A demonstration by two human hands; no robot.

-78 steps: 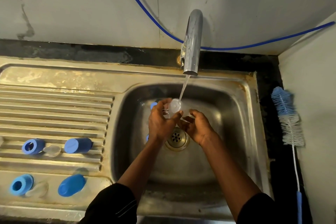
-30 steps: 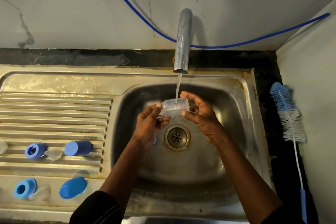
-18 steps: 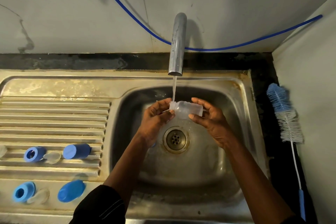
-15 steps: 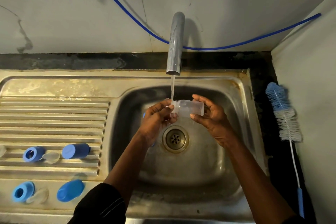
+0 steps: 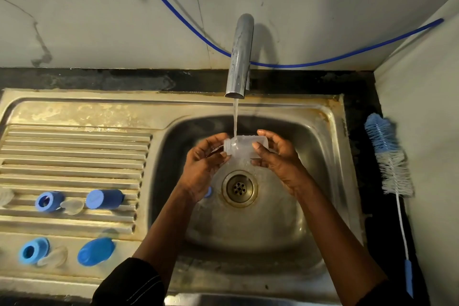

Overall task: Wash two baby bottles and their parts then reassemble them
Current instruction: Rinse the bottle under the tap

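Head view: the bottle (image 5: 244, 148) lies on its side in mid-air over the sink (image 5: 325, 131), at 12 o'clock from the drain (image 5: 239, 188). Its neck points to 9 o'clock. Water (image 5: 235, 117) from the tap (image 5: 239, 57) strikes it just by the neck. The left hand (image 5: 201, 166) has its grip curled round the neck end, and the right hand (image 5: 278, 156) pinches the base end between thumb and fingers. Both grips are closed on the bottle and hold nothing else.

On the drainboard (image 5: 74, 146) at 9 o'clock lie two rings (image 5: 46, 201), two teats (image 5: 72, 206) and two caps (image 5: 104, 199), in two rows. A small blue piece (image 5: 208, 191) shows in the basin beside the left wrist. A brush (image 5: 390, 156) lies at 3 o'clock on the table.

The step looks like rinsing one bottle body. The next move likely calls for tipping the neck to empty it, then setting it with its parts. The wet plastic may slip, so both grips should stay firm. I cannot tell where the second bottle is.
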